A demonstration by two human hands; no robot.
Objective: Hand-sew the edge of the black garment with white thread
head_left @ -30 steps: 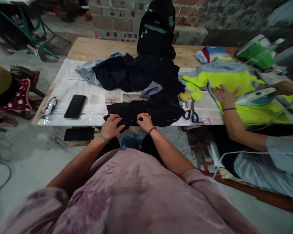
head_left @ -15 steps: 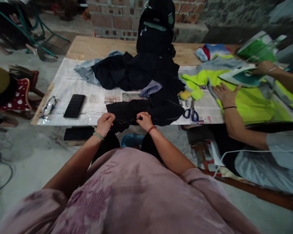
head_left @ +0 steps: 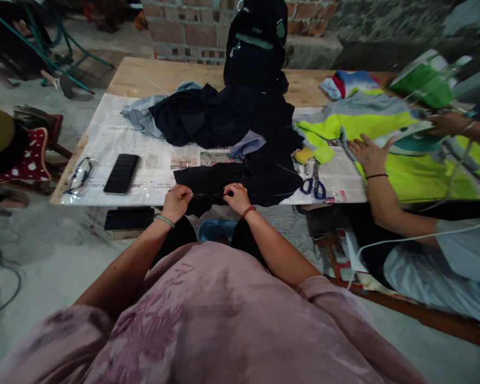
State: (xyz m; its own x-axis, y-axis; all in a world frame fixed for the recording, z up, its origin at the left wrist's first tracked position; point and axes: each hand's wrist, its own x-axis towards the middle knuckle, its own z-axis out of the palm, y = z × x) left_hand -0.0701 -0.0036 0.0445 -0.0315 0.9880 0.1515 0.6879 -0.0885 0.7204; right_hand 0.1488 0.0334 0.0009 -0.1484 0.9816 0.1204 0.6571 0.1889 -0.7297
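Observation:
A piece of black cloth (head_left: 212, 178) lies at the table's front edge, partly hanging over it. My right hand (head_left: 237, 198) is closed in a pinch on its near edge. My left hand (head_left: 177, 202) is also pinched shut, beside the cloth's left front corner. A thin pale line, perhaps thread, runs along the cloth from near the left fingertips; what those fingers hold is too small to make out. To the right of the cloth lie scissors (head_left: 314, 188) with dark blue handles.
A phone (head_left: 122, 174) and eyeglasses (head_left: 81, 175) lie on the newspaper-covered table (head_left: 98, 138). Dark clothes (head_left: 208, 117) and a black backpack (head_left: 256, 53) are behind the cloth. At right, a co-worker's hand (head_left: 370, 154) rests on a yellow garment (head_left: 416, 176); the other holds an iron (head_left: 418, 141).
My left hand has moved slightly right, closer to my right hand, which stays in place on the cloth. The co-worker's iron has shifted to the right over the yellow garment.

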